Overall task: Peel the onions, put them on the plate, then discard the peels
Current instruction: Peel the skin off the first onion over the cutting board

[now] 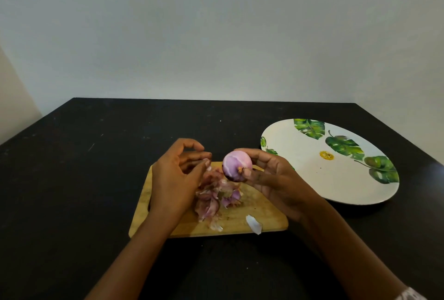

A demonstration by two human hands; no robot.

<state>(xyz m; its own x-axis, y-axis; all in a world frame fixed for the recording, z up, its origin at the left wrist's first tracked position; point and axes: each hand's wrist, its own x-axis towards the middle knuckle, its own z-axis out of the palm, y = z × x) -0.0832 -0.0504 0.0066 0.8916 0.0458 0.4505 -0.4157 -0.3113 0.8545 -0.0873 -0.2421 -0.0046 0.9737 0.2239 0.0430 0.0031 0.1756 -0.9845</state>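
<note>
Onion: peeled and firm, probably slick and light; it was held just above the board, and looked best gripped round its middle.
Right hand: fingers curled round the onion.
Left hand: loosely curled and apparently empty, over the peels on the board.

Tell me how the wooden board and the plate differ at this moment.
The wooden board is rectangular and plain tan; the plate is round and white with green leaf prints. The board carries a heap of onion peels; the plate carries no food. Both lie flat on the dark table.
</note>
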